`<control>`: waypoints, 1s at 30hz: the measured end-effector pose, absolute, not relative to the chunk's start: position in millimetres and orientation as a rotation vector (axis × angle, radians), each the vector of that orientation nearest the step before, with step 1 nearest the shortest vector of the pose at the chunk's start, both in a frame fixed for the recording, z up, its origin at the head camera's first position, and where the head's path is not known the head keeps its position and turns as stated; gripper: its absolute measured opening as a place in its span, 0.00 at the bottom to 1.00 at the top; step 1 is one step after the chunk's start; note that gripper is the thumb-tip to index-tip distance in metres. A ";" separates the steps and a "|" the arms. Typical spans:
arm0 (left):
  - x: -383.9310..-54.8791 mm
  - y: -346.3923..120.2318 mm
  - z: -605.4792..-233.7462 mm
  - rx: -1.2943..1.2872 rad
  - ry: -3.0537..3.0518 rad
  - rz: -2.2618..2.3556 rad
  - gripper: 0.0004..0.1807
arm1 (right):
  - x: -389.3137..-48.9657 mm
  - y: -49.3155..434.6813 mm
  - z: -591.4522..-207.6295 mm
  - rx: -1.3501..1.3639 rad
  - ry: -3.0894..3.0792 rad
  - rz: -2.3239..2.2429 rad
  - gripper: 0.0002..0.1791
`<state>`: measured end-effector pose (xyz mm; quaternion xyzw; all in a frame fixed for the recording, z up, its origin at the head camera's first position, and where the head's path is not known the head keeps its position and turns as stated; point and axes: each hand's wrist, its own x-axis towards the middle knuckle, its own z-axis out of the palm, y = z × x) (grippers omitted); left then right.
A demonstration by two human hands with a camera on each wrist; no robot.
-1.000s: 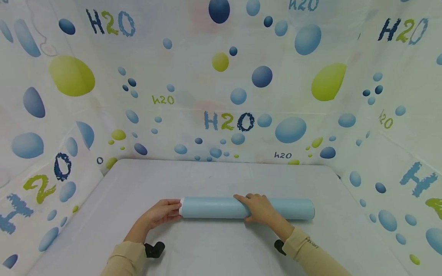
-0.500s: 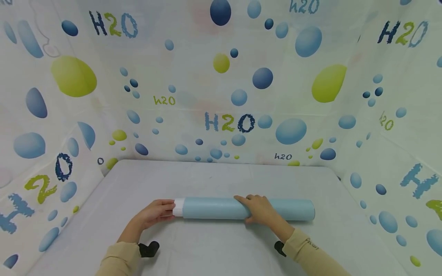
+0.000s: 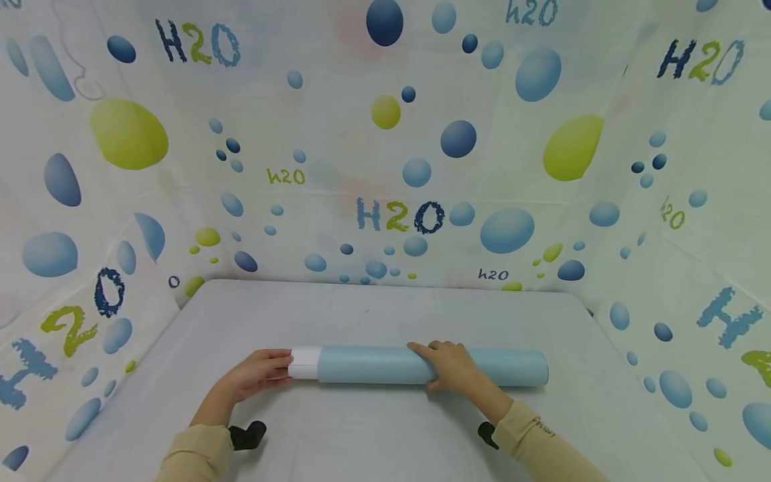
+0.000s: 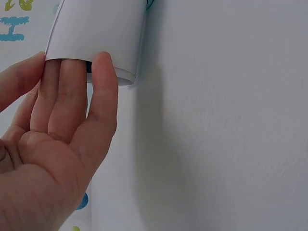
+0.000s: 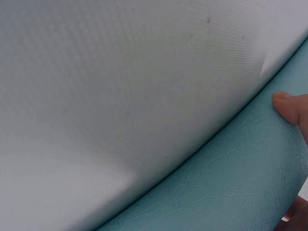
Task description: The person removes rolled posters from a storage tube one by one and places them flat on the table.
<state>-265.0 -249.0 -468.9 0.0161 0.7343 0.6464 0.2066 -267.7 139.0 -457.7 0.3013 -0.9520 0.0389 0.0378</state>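
A long light blue tube (image 3: 373, 365) with a finely creased surface lies crosswise on the white table. Out of its left end sticks a rolled white paper sheet (image 3: 305, 363). My left hand (image 3: 255, 373) grips the sheet's free end; in the left wrist view, some fingers reach inside the roll (image 4: 98, 29) while others press its outside. Over the middle of the tube, my right hand (image 3: 454, 367) holds it from above, the thumb on the near side. Part of that grip shows at the edge of the right wrist view, against the blue surface (image 5: 231, 173).
The white tabletop (image 3: 385, 314) extends behind and in front of the tube. Sheets printed with drops and H2O lettering (image 3: 400, 214) hang at the back and both sides. A black wrist device (image 3: 248, 435) sits by the left cuff.
My left hand has moved left, drawing the white paper roll further out of the blue tube. The right hand and the tube have stayed in place.
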 end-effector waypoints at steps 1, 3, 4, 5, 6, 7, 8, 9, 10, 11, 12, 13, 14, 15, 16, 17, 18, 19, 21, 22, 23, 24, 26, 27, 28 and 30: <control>-264.7 -250.5 -468.7 0.052 2.047 1.797 0.33 | -267.7 138.9 -457.6 0.925 -2.922 0.123 0.44; -264.4 -253.7 -468.9 0.048 2.044 1.803 0.32 | -267.5 138.8 -457.6 0.925 -2.924 0.127 0.44; -264.6 -255.4 -469.3 0.048 2.043 1.806 0.32 | -267.5 138.7 -457.7 0.924 -2.924 0.123 0.44; -264.5 -256.9 -469.4 0.048 2.042 1.808 0.32 | -267.5 138.7 -457.9 0.923 -2.923 0.121 0.44; -264.5 -258.4 -469.5 0.050 2.042 1.809 0.32 | -267.5 138.8 -458.0 0.922 -2.923 0.115 0.44; -264.4 -259.9 -469.4 0.057 2.041 1.808 0.32 | -267.6 138.8 -458.1 0.920 -2.921 0.109 0.44; -264.4 -261.2 -469.7 0.056 2.040 1.811 0.33 | -267.7 138.8 -458.2 0.919 -2.921 0.105 0.44; -264.4 -262.3 -469.7 0.053 2.038 1.815 0.33 | -267.8 138.8 -458.3 0.917 -2.921 0.099 0.45; -264.4 -263.4 -469.8 0.051 2.039 1.816 0.33 | -267.7 138.8 -458.0 0.916 -2.921 0.098 0.45; -264.3 -264.4 -469.6 0.057 2.041 1.812 0.33 | -267.6 138.8 -457.9 0.915 -2.923 0.098 0.45; -264.1 -265.4 -469.3 0.062 2.044 1.808 0.33 | -267.5 138.8 -457.8 0.914 -2.925 0.099 0.45; -264.1 -266.2 -469.1 0.060 2.043 1.807 0.34 | -267.4 138.7 -457.6 0.913 -2.927 0.100 0.45; -264.1 -266.9 -469.1 0.052 2.043 1.809 0.34 | -267.3 138.8 -457.5 0.912 -2.929 0.102 0.45; -264.2 -267.4 -468.9 0.045 2.041 1.810 0.34 | -267.1 138.8 -457.4 0.912 -2.931 0.104 0.45; -264.1 -268.0 -468.7 0.037 2.040 1.811 0.34 | -267.0 138.8 -457.3 0.911 -2.932 0.105 0.45; -264.0 -268.4 -468.4 0.039 2.040 1.808 0.34 | -266.8 138.8 -457.3 0.911 -2.932 0.105 0.45; -263.9 -268.7 -468.1 0.035 2.041 1.807 0.34 | -266.7 138.9 -457.1 0.911 -2.932 0.106 0.44; -263.7 -268.6 -467.8 0.031 2.045 1.805 0.34 | -266.5 139.0 -457.1 0.912 -2.930 0.106 0.44; -262.5 -267.8 -466.6 0.030 2.071 1.792 0.33 | -266.5 139.1 -457.2 0.916 -2.922 0.108 0.44; -261.8 -267.2 -465.8 0.031 2.092 1.779 0.33 | -266.4 139.2 -457.2 0.917 -2.917 0.107 0.44; -261.1 -266.6 -464.9 0.038 2.121 1.757 0.33 | -266.4 139.4 -457.4 0.920 -2.911 0.106 0.44; -260.5 -265.9 -464.1 0.031 2.148 1.740 0.32 | -266.5 139.6 -457.7 0.922 -2.905 0.104 0.44; -259.3 -264.7 -462.2 0.029 2.207 1.696 0.32 | -266.7 140.1 -458.4 0.928 -2.895 0.103 0.44; -258.7 -264.2 -461.0 0.034 2.235 1.674 0.31 | -266.9 140.2 -458.7 0.928 -2.896 0.103 0.44; -258.1 -263.5 -459.9 0.041 2.266 1.648 0.31 | -267.0 140.5 -459.2 0.928 -2.894 0.100 0.44; -257.1 -262.2 -458.7 0.037 2.333 1.600 0.30 | -267.4 140.8 -460.3 0.927 -2.894 0.099 0.44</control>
